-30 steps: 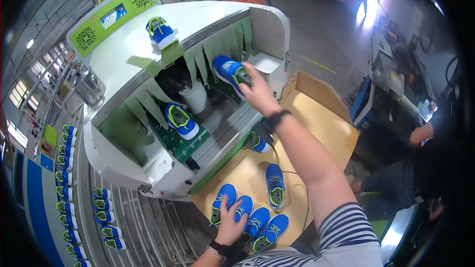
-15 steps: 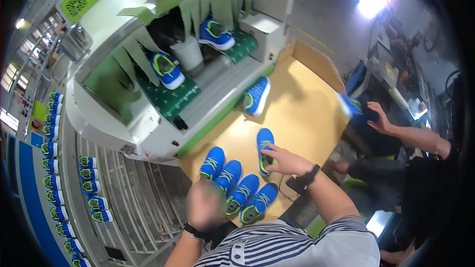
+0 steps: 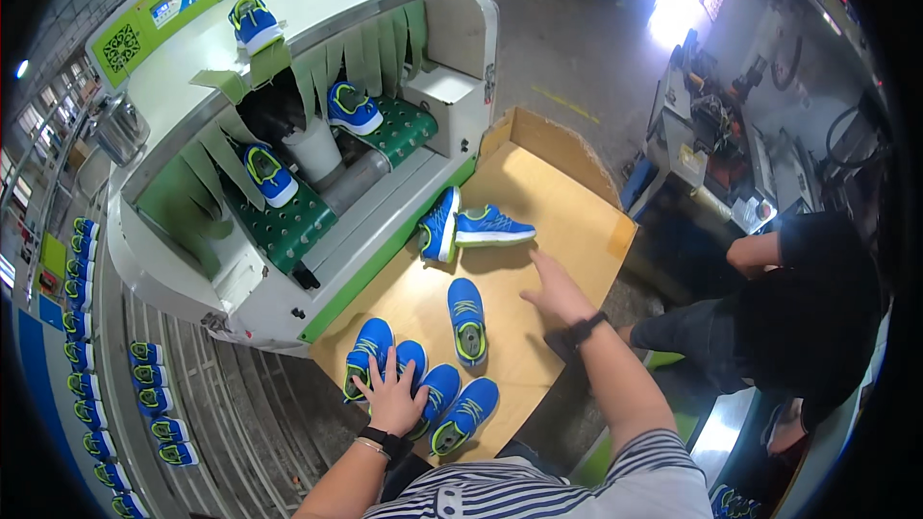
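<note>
My left hand (image 3: 396, 399) is spread open over a row of blue sneakers with lime-green collars. Its fingers lie on the leftmost sneaker (image 3: 369, 341) and the sneaker beside it (image 3: 408, 358). Two more, a third sneaker (image 3: 442, 386) and a rightmost sneaker (image 3: 471, 410), complete the row. Above the row a single sneaker (image 3: 465, 312) stands apart, toe pointing away from me. Over the board to its right, my right hand (image 3: 560, 293) is empty with fingers apart. Just beyond those fingers lies a sneaker (image 3: 498, 227) in side view, its heel against a tilted sneaker (image 3: 440, 224).
A white machine (image 3: 327, 312) with green flaps borders the wooden board (image 3: 548, 202) on the left. On its dotted green belts sit a near sneaker (image 3: 269, 176) and a far sneaker (image 3: 354, 111). A co-worker in black (image 3: 808, 308) stands at right. Racked sneakers (image 3: 149, 375) line the far left.
My right hand has left the single sneaker and moved right. A sneaker that was by the co-worker's hand now lies against the tilted one. My left hand has spread over the row. The view has shifted.
</note>
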The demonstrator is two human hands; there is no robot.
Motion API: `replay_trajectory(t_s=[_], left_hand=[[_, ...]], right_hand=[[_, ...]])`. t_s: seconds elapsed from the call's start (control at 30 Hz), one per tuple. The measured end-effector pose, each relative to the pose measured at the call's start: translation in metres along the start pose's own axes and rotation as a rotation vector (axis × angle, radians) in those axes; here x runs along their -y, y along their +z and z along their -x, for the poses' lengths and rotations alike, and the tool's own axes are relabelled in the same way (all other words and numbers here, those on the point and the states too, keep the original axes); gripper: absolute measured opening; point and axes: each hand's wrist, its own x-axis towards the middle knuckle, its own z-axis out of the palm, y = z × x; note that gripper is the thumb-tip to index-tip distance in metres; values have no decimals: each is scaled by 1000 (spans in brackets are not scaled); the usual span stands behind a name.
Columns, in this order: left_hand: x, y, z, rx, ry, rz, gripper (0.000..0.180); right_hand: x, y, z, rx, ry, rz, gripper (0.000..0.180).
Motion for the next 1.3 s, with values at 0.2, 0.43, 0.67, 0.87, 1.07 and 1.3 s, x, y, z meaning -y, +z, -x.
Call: replay_trajectory(t_s=[0.2,0.43,0.67,0.87,1.07,1.3], left_hand=[[1,3,1,-10,-12,-1,65],[8,12,3,-87,21,-17,65],[-7,-17,-13,72,-53,68,80],[-51,-43,-80,91,143,10,82],[-90,-1,-135,226,130,260,85],[-94,32,-120,565,499,317,84]], right_hand=[[10,35,-116,138,293,324,116],[-33,64,-90,-108,118,280,57],[-111,11,44,3,-174,97,72],[-92,36,88,-217,390,-760,35],[-39,78,115,-362,390,-278,83],[31,118,150,-405,497,-375,83]])
